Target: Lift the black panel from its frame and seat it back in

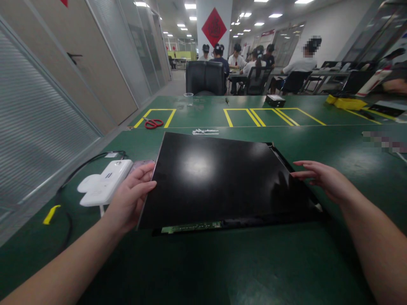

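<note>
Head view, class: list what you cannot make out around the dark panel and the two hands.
Head view throughout:
- Inside of the black frame: mostly covered by the dark panel.
- Green circuit strip: its far side is hidden under the panel.
- Left hand: some fingertips are hidden behind the panel's edge.
- Flat pinkish object: partly blocked by the left hand.
- White device: markings too small and blurred to read.
</note>
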The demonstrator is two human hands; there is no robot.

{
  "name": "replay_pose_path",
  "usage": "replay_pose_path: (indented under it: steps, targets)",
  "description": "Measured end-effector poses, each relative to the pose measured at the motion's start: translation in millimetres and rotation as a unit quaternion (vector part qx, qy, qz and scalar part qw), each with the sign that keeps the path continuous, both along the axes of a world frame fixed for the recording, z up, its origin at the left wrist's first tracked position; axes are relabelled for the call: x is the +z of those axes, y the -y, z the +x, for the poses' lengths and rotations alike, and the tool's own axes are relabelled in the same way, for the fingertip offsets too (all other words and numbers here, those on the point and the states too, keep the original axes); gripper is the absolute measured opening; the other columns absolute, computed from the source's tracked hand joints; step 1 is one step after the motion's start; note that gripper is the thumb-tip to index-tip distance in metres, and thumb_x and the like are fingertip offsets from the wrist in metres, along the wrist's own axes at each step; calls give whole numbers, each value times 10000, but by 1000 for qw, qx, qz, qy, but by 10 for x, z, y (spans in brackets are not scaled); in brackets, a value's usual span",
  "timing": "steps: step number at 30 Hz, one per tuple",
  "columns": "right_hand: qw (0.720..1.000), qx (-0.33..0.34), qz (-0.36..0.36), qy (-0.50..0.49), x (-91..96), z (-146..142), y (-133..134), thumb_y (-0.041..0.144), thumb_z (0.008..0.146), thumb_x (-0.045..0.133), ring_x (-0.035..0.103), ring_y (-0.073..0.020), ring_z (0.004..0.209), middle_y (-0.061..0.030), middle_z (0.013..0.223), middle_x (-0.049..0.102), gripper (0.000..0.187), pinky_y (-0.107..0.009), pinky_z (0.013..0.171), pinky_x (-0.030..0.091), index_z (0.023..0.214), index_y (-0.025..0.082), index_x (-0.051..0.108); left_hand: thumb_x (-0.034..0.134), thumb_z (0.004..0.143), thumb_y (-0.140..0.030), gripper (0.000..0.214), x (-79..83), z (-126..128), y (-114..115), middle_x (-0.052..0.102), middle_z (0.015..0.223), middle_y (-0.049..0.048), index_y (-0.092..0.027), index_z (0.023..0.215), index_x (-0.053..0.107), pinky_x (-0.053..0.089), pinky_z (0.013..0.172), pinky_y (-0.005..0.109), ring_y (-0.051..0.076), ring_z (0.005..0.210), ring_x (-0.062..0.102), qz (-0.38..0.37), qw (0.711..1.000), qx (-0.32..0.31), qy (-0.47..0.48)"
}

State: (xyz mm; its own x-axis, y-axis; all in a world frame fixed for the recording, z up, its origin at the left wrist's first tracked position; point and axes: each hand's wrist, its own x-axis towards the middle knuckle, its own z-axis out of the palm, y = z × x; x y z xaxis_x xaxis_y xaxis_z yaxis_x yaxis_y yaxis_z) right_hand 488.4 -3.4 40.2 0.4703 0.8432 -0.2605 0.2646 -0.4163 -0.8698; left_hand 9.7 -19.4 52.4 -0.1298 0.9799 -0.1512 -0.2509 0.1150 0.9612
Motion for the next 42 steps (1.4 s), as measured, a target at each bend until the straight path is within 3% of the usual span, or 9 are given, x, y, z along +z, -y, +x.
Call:
replay_pose_path:
  steps: [9, 13, 20, 25, 29, 34, 38, 42]
  targets:
    - [999, -19, 12, 42, -22, 32, -10, 429, 844, 636, 694, -289, 898, -127, 846, 841, 361, -382, 744, 389, 1119, 220, 740, 959, 629, -236, 720, -68, -1, -14, 835, 1297, 92, -217, 1316, 744, 688, 915, 385, 370, 1244, 767, -32, 999, -34, -10]
    - [998, -19, 15, 53, -8, 30, -10, 452, 815, 649, 704, -287, 900, -119, 853, 841, 380, -380, 751, 400, 1106, 224, 738, 920, 698, -218, 642, -155, -6, -38, 833, 1300, 100, -216, 1319, 756, 687, 886, 357, 346, 1224, 776, -36, 998, -58, 0]
    - [996, -8, 10, 86, 2, -1, -9, 406, 826, 657, 764, -313, 983, -113, 838, 827, 349, -418, 869, 515, 1121, 232, 729, 837, 780, -143, 644, -186, 10, -68, 844, 1261, 96, -210, 1410, 722, 683, 799, 328, 322, 1146, 808, -85, 993, -72, 22]
    - [990, 21, 14, 141, -94, 68, -29, 387, 809, 695, 779, -328, 947, -74, 810, 812, 264, -500, 969, 564, 1045, 284, 753, 762, 861, -95, 595, -188, 12, -86, 857, 1189, 104, -180, 1446, 703, 662, 718, 289, 275, 1002, 836, -105, 991, -78, 2]
    - [976, 43, 12, 215, -158, 133, -27, 431, 806, 710, 770, -363, 944, -53, 811, 813, 255, -557, 952, 567, 1028, 319, 766, 733, 918, -100, 583, -208, 6, -81, 858, 1181, 100, -199, 1490, 681, 663, 712, 287, 249, 941, 839, -113, 990, -81, -8]
    - [967, 51, 8, 250, -123, 92, 0, 426, 804, 744, 739, -356, 860, -50, 771, 781, 231, -507, 829, 544, 1005, 319, 783, 805, 874, -106, 623, -213, 0, -77, 858, 1196, 102, -231, 1476, 705, 659, 668, 275, 266, 970, 842, -105, 990, -94, -1]
    - [962, 49, 6, 268, -106, 52, 6, 399, 817, 732, 729, -342, 837, -42, 739, 759, 214, -482, 807, 526, 1004, 316, 794, 850, 846, -118, 639, -205, 2, -86, 873, 1116, 108, -214, 1464, 720, 654, 644, 270, 275, 944, 846, -112, 990, -87, 0]
    - [961, 60, 9, 271, -126, 59, 3, 426, 814, 714, 724, -338, 828, -52, 758, 766, 249, -477, 796, 518, 1013, 305, 803, 822, 872, -126, 619, -212, 12, -92, 869, 1174, 111, -225, 1472, 711, 653, 639, 269, 269, 952, 851, -119, 990, -79, 5]
